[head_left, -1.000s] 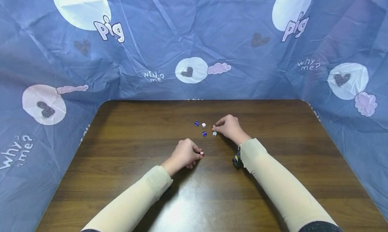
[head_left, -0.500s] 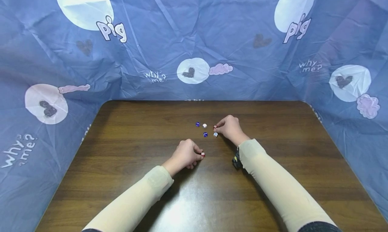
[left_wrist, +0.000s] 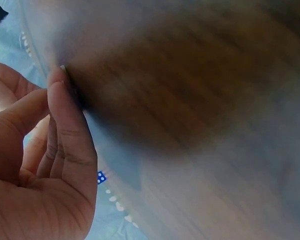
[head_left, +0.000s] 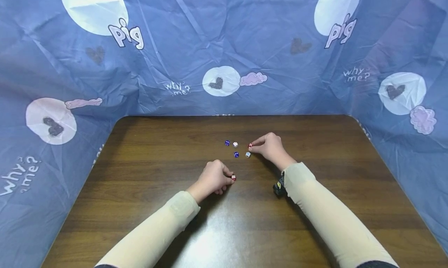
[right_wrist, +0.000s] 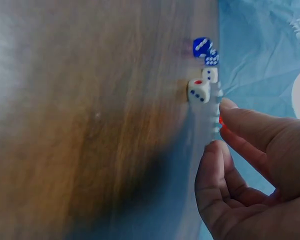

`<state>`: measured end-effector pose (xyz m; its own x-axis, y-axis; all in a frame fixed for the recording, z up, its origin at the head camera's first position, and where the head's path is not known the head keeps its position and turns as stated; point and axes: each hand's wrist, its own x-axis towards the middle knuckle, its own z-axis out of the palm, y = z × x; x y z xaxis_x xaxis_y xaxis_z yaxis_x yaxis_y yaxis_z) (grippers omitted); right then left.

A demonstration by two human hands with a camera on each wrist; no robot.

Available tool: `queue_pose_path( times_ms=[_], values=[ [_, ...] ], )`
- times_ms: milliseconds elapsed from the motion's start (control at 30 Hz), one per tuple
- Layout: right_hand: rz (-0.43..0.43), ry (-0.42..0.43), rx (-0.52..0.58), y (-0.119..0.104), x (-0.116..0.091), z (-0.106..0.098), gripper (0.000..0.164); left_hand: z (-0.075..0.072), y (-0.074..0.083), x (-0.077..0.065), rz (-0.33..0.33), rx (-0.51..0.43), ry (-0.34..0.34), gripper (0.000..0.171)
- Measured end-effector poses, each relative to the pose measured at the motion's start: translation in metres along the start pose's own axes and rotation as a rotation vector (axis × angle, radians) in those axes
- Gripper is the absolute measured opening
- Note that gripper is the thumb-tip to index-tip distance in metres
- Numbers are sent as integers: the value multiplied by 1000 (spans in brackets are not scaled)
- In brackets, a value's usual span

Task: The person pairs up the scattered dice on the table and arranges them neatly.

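Observation:
In the head view, my left hand [head_left: 214, 177] pinches a red die [head_left: 233, 177] near the table's middle. Farther back, my right hand [head_left: 270, 147] holds another red die [head_left: 250, 145] between thumb and fingertips. Just left of that hand lie two blue dice, the rear one [head_left: 227, 142] and the front one [head_left: 236, 154], plus a rear white die [head_left: 235, 144]. A second white die [head_left: 247, 155] sits in front of the right-hand die. From the right wrist, only a red sliver of the held die [right_wrist: 221, 120] shows; fingers mostly hide the left-hand die in its wrist view.
Everything rests on a brown wood-grain table [head_left: 157, 221] with rounded back corners. Blue printed cloth [head_left: 280, 65] hangs behind it and along both sides. A small black device [head_left: 278, 187] is strapped at the right wrist.
My right hand has shifted a little to the right, carrying its red die away from the white die beside it. The left hand and the loose dice keep their places.

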<state>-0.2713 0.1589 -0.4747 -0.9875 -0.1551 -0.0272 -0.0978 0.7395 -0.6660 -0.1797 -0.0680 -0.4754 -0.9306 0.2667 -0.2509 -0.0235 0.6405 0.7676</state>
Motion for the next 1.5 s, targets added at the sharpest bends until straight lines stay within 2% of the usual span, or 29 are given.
queue_pose_path(
  times_ms=[167, 367, 567, 700, 833, 1100, 1333, 1500],
  values=[
    [-34, -29, 11, -7, -20, 0, 16, 0, 1, -1, -8, -3, -4, 13],
    [-69, -110, 32, -20, -49, 9, 10, 0, 1, 0, 1, -10, 2, 12],
    [-190, -185, 22, -26, -66, 24, 9, 0, 2, 0, 1, 4, 12, 15],
    [-252, -199, -13, -27, -71, 33, 10, 0, 2, -1, -1, 3, 12, 16],
    [-267, -199, -29, -29, -74, 38, 10, -1, 3, -1, -2, -3, 10, 16],
    [-232, -182, -14, -28, -76, 40, 17, -1, 2, 0, 4, -12, 6, 18],
    [-255, -149, 3, -27, -76, 42, 14, -1, 2, 1, 26, -4, -2, 17],
    [-236, -149, 7, -28, -76, 43, 15, -2, 3, 2, 10, -10, -7, 17]
  ],
)
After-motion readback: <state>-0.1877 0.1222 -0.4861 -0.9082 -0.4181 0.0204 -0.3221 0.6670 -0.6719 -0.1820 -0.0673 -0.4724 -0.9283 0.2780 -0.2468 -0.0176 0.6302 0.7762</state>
